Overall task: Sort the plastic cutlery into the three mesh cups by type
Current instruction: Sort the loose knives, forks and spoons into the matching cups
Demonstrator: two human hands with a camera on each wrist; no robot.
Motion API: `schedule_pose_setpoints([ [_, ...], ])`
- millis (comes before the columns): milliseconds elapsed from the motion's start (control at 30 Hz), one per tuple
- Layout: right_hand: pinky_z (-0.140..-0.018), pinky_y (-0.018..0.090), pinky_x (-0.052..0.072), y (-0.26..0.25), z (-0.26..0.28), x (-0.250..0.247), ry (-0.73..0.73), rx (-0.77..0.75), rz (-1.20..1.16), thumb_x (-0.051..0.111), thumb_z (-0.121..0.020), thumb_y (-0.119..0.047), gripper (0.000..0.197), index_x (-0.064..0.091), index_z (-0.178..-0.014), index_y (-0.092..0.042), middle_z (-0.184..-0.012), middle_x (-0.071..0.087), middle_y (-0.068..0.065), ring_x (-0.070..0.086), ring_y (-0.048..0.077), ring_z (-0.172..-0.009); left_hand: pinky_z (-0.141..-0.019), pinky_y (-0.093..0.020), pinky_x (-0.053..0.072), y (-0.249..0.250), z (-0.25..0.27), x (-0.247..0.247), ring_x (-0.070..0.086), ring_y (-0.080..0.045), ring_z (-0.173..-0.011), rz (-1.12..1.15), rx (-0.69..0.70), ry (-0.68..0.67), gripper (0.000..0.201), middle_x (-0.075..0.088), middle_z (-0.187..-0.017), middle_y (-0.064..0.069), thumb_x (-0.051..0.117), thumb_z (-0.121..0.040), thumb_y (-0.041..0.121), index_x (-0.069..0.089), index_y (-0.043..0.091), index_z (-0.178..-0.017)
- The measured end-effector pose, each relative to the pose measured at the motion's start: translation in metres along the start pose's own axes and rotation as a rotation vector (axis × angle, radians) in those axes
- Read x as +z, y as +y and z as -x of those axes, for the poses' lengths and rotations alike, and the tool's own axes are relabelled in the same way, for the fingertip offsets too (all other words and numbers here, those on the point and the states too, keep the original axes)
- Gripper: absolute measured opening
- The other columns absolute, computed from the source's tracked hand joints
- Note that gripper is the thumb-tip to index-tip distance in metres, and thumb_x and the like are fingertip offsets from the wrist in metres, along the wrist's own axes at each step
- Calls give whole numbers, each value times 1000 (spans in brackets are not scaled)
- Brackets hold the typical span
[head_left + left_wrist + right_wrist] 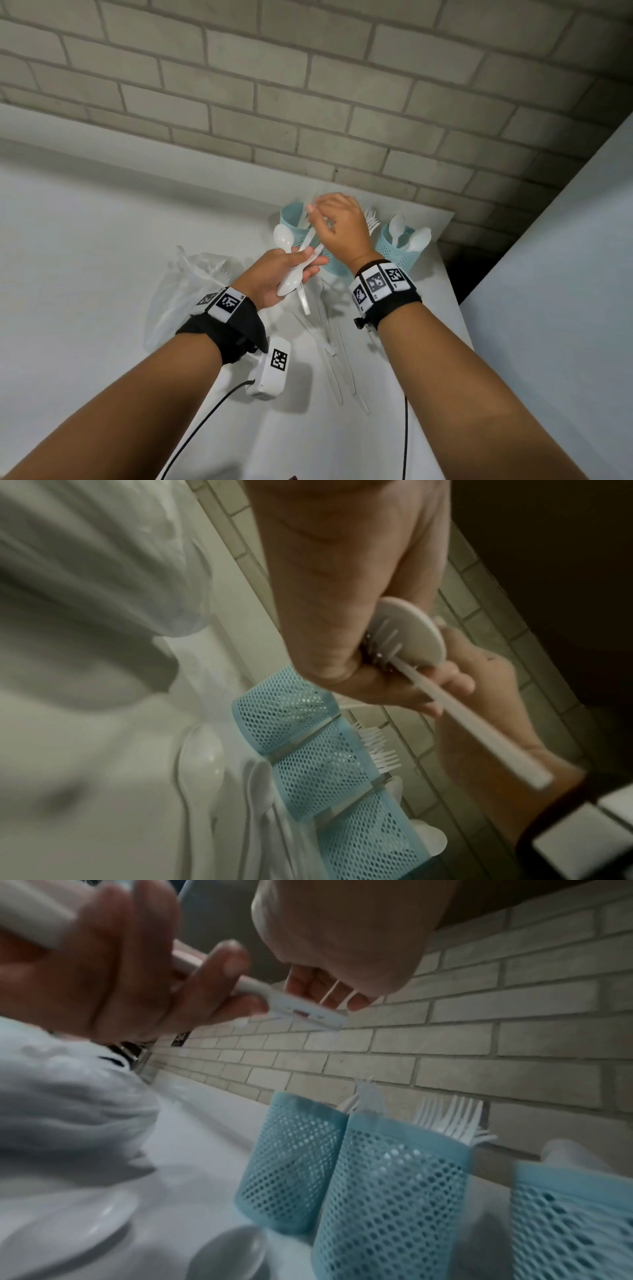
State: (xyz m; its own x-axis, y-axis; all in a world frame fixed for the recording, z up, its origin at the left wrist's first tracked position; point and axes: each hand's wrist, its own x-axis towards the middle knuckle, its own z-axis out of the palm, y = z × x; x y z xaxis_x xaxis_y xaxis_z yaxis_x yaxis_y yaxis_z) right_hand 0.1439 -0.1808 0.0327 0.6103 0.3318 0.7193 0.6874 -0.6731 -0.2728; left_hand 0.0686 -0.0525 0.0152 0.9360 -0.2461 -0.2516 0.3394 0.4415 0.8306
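Holding a mixed bundle [297, 270] of cutlery, the left hand [274, 281] is just in front of the left cup [296, 219]; the right hand [337, 226] pinches one handle in it, long axis pointing up toward that cup, directly below this hand

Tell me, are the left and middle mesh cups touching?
Touching. The right wrist view shows the left cup pressed against the middle cup with no gap.

Head view looks down; wrist views sit close, sharing the mesh cups [394, 1191]
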Motion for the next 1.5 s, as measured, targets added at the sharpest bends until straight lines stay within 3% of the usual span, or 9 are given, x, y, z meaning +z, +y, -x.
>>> schedule_pose_setpoints([
  [167,-74,25,34,1,24,4,-61,-16,-39,38,-93,-31,45,62,-66,-4,-63,59,5,49,16,-65,-41,-12,47,5,8,0,57,-7,-42,71,-54,12,25,71,-69,-10,42,-99,20,61,5,-94],
  [433,-71,24,29,2,39,0,-29,20,-5,34,-94,-28,45,59,-66,-3,-60,52,6,49,22,-59,-41,-15,46,7,18,7,57,-16,-46,70,-149,-33,31,72,-82,-17,36,-97,24,59,3,-100],
  [567,-58,23,26,7,45,-11,-35,110,28,30,-95,-36,50,53,-60,-8,-54,37,-7,38,15,-53,-78,-31,57,7,17,3,68,-32,-90,126,-136,-71,42,66,-111,-25,35,-99,29,55,1,-123],
  [667,-47,22,19,8,48,-17,-22,220,88,33,-98,-35,45,41,-58,-16,-47,27,-10,35,16,-51,-84,-38,54,8,15,1,69,-35,-93,199,-99,-68,43,62,-118,-25,32,-101,34,58,7,-121],
  [867,-50,24,26,11,60,-11,91,360,65,40,-97,-32,42,54,-63,-12,-53,44,-3,41,18,-49,-73,-37,59,5,10,2,72,-32,-85,171,-18,7,35,66,-112,-13,32,-100,33,58,15,-114],
  [1033,-47,27,25,13,68,-13,146,459,92,45,-98,-30,40,40,-61,-16,-53,42,1,39,20,-51,-88,-45,50,5,6,-7,66,-34,-94,185,58,152,37,67,-107,-11,28,-98,31,59,14,-105],
  [1167,-57,33,41,12,69,-15,169,621,120,39,-100,-35,38,50,-70,-14,-62,52,6,51,25,-61,-89,-35,50,5,3,-11,64,-24,-94,420,226,231,36,66,-101,-12,27,-99,23,59,6,-100],
  [1367,-56,27,36,-3,57,-19,-56,777,-4,27,-101,-43,48,57,-91,-8,-69,53,3,51,21,-66,-75,-28,51,2,-2,0,52,-14,-66,262,158,199,15,48,-69,-2,46,-95,12,60,8,-96],
  [1500,-42,20,28,-19,50,-22,-259,1051,-561,34,-101,-37,38,54,-81,-13,-55,44,-1,37,10,-43,-68,-25,41,-4,-6,8,37,-12,-63,57,107,178,20,35,-69,-1,43,-99,18,62,13,-93],
])
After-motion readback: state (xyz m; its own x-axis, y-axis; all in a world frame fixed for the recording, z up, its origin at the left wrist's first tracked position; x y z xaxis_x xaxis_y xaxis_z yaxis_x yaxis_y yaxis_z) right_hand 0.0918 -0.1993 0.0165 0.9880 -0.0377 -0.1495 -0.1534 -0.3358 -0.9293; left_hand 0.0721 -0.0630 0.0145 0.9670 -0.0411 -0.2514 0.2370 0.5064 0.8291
